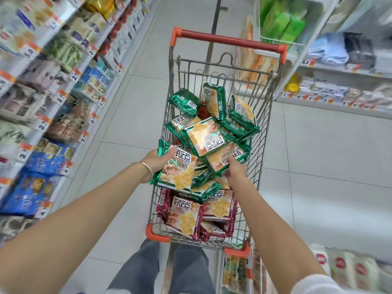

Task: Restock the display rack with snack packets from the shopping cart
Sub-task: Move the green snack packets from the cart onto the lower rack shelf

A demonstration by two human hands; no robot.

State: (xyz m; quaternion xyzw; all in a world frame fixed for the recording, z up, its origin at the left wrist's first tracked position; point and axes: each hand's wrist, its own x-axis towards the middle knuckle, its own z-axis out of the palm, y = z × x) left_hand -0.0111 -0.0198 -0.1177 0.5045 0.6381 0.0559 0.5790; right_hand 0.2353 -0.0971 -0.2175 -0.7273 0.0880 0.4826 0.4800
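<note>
Bright, even white light falls from overhead, and the pale floor tiles [131, 107] carry only faint, soft shadows. The centre is sharp (print on the green packets [209, 134] in the cart [229, 40] reads clearly), while the left shelves [53, 81] and the right shelves [339, 85] smear with motion blur. Wide-angle distortion bends straight lines and stretches everything toward the edges

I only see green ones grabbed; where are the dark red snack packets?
Head view, low centre: the dark red snack packets lie at the shopping cart's near end, just below the green packets.
</note>
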